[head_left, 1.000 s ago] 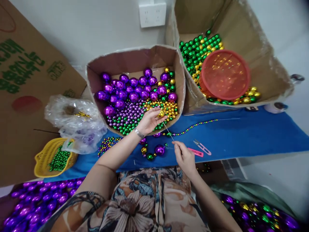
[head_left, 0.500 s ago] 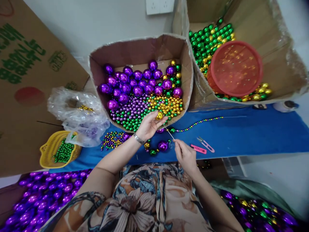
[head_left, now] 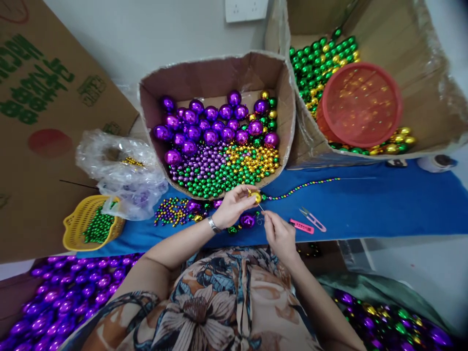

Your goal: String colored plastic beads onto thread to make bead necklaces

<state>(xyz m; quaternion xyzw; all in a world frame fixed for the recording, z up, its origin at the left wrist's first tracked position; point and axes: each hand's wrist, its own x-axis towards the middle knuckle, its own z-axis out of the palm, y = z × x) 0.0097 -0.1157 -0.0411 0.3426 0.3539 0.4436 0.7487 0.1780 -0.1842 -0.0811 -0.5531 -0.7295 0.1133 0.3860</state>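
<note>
1. Here's the blue cloth (head_left: 369, 209), stretched right across the work surface!
2. Left end: a yellow basket (head_left: 71, 231), a crumpled clear plastic bag (head_left: 127, 207) slumped against it.
3. Next along, scattered small beads (head_left: 170, 212); then bigger beads (head_left: 247, 220), partly hidden.
4. Behind those stands an open cardboard box (head_left: 204, 73), a second box (head_left: 420, 63) to its right.
5. Out front, a curving string of small beads (head_left: 310, 184)!
6. Nearer the edge, a pink cutter (head_left: 302, 226) just beside snips (head_left: 313, 220).
</note>
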